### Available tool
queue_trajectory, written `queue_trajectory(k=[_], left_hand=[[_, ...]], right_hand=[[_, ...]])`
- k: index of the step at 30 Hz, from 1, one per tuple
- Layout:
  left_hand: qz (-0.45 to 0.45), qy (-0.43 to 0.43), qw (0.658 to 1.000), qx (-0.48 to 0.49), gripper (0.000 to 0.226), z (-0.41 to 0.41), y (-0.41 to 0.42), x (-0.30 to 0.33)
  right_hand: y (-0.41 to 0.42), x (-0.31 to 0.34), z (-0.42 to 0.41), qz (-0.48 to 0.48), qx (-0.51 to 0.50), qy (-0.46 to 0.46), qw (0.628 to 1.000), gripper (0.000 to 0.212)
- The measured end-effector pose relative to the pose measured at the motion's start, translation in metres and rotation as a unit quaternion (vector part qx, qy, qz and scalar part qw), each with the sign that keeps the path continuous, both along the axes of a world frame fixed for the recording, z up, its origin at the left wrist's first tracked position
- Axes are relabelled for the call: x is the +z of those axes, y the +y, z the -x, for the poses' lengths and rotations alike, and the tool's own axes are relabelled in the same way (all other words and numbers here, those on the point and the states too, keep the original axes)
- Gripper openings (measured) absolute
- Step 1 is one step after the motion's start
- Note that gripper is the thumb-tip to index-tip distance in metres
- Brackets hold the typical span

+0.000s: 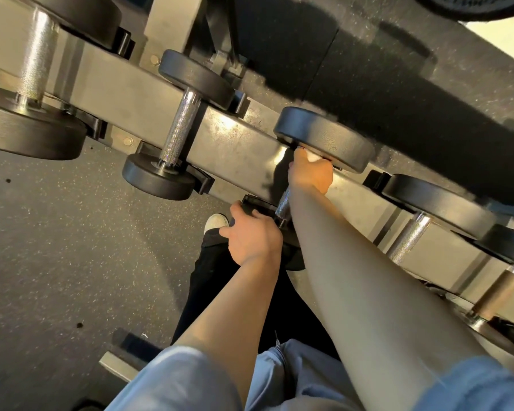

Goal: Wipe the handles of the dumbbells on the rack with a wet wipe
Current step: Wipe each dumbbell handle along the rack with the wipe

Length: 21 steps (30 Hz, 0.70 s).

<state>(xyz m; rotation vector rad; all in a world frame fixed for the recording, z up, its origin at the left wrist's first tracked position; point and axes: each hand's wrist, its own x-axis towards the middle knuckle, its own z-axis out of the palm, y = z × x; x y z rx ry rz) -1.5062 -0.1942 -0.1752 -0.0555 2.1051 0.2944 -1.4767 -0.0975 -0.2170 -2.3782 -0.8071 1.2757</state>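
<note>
R hand curls round the handle of a dumbbell on the rack, w/ a white wipe bunched in the fingers, right under the far head. L hand grips the near head, fingers curled over its edge.

I'm looking down along the rack, which is running from upper left to lower right with dumbbells lying across it side by side. My right hand is sitting on the handle of the middle dumbbell, just under its far head, with the wet wipe in its grip. My left hand is resting on that dumbbell's near end, and my shoe is standing on the floor just left of it.
</note>
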Motion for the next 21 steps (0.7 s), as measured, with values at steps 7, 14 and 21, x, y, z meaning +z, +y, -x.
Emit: queue_trajectory(k=[7,14,21], left_hand=[[0.006,-0.011,1.000,-0.006,0.044,0.001,0.001,0.002],[0.013,-0.005,1.000,-0.014,0.044,0.000,0.002,0.002],[0.019,-0.003,1.000,-0.012,0.044,0.000,0.003,0.003]], right_hand=[[-0.010,-0.005,-0.045,-0.007,0.109,0.199,0.974,0.027],[-0.010,0.001,-0.059,0.037,-0.050,0.333,0.941,0.033],[-0.023,0.003,-0.046,-0.046,-0.160,0.242,0.956,0.013]])
